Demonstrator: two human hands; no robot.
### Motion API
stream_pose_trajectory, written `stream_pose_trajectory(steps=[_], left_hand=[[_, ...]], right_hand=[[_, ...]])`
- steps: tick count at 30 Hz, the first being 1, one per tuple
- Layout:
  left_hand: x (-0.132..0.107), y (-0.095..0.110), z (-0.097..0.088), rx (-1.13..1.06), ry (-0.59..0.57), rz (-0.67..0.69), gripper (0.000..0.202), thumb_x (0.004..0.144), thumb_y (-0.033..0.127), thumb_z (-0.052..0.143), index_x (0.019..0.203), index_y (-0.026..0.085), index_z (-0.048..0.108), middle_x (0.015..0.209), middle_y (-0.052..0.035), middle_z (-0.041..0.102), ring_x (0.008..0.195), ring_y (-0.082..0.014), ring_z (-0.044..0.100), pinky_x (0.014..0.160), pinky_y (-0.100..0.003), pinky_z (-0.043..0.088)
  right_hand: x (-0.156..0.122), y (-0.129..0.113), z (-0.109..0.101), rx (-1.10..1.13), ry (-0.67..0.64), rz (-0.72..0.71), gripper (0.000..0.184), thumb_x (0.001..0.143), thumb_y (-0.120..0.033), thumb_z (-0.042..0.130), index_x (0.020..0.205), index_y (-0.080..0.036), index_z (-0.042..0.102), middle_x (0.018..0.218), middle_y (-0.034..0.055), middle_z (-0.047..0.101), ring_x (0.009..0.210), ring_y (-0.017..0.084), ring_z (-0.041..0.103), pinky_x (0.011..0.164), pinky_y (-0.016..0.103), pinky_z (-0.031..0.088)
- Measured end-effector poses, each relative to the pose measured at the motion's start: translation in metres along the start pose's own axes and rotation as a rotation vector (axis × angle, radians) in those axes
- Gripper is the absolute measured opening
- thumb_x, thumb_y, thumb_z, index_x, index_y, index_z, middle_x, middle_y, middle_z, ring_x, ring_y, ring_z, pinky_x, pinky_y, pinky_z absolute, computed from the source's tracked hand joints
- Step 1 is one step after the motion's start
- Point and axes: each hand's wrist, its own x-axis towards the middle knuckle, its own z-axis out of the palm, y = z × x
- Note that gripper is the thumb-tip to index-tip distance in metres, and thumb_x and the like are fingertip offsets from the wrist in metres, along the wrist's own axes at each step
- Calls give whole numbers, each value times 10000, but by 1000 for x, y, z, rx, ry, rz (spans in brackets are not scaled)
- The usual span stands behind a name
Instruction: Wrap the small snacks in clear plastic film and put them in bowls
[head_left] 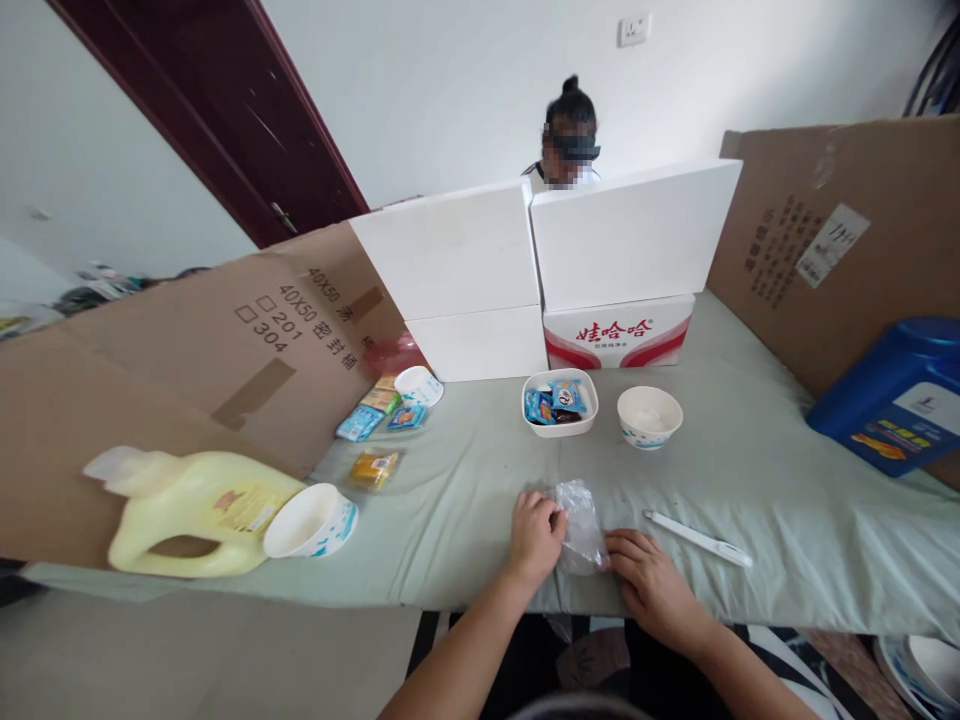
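Note:
A crumpled clear plastic bag (583,528) lies on the cloth between my two hands. My left hand (535,538) has its fingers curled and the thumb pressed in at the bag's upper left edge. On the opposite side, my right hand (654,582) holds the lower right edge with its fingertips, its fingers close together. To the right of that hand is a slim white tool (699,539), lying flat. Farther back stand a white tray (561,431) with several blue and dark wrapped snacks and a paper bowl (649,418) with something clear inside.
At the left, a yellow jug (202,500) lies beside a tipped paper bowl (311,522). Several snack packets (374,468) and another paper bowl (419,386) sit beyond. A blue bottle (896,400) leans at the right. White boxes (472,340) form a wall; a person (570,130) is behind.

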Motion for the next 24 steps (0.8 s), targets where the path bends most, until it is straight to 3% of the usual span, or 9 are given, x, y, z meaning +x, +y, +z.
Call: stream_pose_trajectory(steps=[4,8,11,13,16,18,21,24], left_hand=[[-8,-1,3,-49,28,-33,122,759,128,689,829,186,609,826,-29,580,846,-217,529,776,-370,477],[-10,-1,4,-92,97,-68,390,731,105,717,1083,190,573,986,-49,562,959,-230,526,859,-401,470],[-8,-2,3,-96,29,-16,281,753,107,711,1001,214,638,1022,-49,550,997,-226,513,893,-400,458],[-6,-2,1,-87,-17,1,170,787,123,687,924,223,681,1014,-49,552,991,-224,507,892,-404,457],[-4,-4,1,-103,-27,-12,162,826,102,626,903,219,708,1009,-53,558,990,-222,504,893,-410,462],[-3,-5,2,-126,-22,-26,204,827,66,596,900,215,716,1004,-52,562,990,-217,504,896,-407,468],[-2,-7,4,-149,-18,-37,241,812,32,589,896,213,725,1001,-50,570,990,-213,504,902,-407,474],[-2,-8,4,-154,-25,-40,248,809,25,590,888,213,732,997,-52,577,983,-210,511,899,-410,480]], right_hand=[[0,-1,0,-6,17,-1,370,767,-41,432,1016,-208,649,1159,63,643,1169,233,491,998,421,366],[1,-4,-4,16,-2,21,263,827,-112,469,990,-210,651,1137,73,650,1159,246,505,985,429,378],[7,-4,-7,114,-6,94,186,806,-199,554,964,-190,652,1143,99,644,1110,252,537,948,401,414],[14,-3,-8,231,-22,227,229,782,-259,588,991,-183,641,1063,99,665,935,222,601,831,355,467],[28,-4,-9,558,-159,473,251,766,-336,584,967,-189,606,804,22,657,593,136,573,559,264,433],[36,-5,-9,792,-279,551,278,756,-398,580,947,-196,578,758,-11,628,515,106,553,439,217,342],[42,-6,-11,1085,-428,581,439,707,-503,631,1023,-206,562,907,14,656,513,82,580,363,177,249],[43,-4,-11,1259,-618,586,527,686,-538,671,1085,-211,561,1075,60,667,491,57,579,347,158,259]])
